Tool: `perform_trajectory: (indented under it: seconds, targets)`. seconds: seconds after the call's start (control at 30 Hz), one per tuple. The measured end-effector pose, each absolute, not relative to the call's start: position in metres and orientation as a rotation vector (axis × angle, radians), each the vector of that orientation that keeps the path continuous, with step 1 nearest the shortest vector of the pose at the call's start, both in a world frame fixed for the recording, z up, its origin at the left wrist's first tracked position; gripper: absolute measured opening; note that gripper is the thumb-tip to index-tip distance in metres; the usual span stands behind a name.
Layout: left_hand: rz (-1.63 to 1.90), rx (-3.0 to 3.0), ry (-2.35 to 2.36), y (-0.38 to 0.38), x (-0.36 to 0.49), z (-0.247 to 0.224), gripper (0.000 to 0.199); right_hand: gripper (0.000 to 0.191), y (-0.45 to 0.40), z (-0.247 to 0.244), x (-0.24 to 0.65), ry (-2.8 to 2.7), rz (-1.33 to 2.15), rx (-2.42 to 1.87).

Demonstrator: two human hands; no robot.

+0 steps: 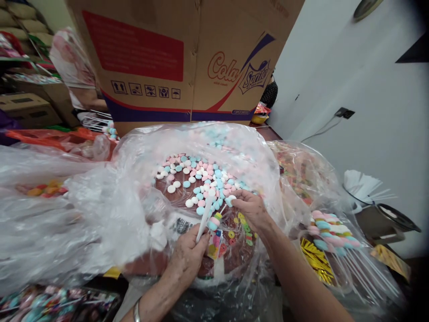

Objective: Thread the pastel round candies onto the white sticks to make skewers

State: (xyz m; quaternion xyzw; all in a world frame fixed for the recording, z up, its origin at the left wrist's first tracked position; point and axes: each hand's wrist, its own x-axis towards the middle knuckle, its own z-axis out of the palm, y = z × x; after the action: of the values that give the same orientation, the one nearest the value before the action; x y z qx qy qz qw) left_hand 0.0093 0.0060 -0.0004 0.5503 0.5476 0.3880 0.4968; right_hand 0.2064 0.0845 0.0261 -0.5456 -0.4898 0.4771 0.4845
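Observation:
My left hand (189,250) is closed round a white stick (206,212) that slants up over the candy. Just right of it, a skewer of gummy rings and a pastel marshmallow (213,223) has its thin tip pointing up; the left fingers partly hide how it is held. Between thumb and fingertips, my right hand (250,208) pinches a pale blue and white marshmallow (230,200) close to that tip. Loose pink, white and blue marshmallows (204,172) lie in a large clear plastic bag (134,147). Small gummy rings (246,230) are scattered below the right hand.
A tall cardboard box (191,58) stands behind the bag. At the right lie finished-looking marshmallow skewers (333,230), gold twist ties (317,261) and a holder of white sticks (363,185). Another person (75,67) is at the far left. Wrapped sweets (56,302) fill a tray at lower left.

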Motion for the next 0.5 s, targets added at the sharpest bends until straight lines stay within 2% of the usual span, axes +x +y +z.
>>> perform_trajectory:
  seconds: [0.17,0.5]
  targets:
    - [0.874,1.383,1.357,0.007,0.011,0.005,0.025,0.024,0.077,0.042,0.200,-0.983,1.422,-1.165]
    - [0.862,1.414,1.361,0.008,0.011,0.005,0.025,0.026,0.074,0.040,0.194,-0.965,1.408,-1.127]
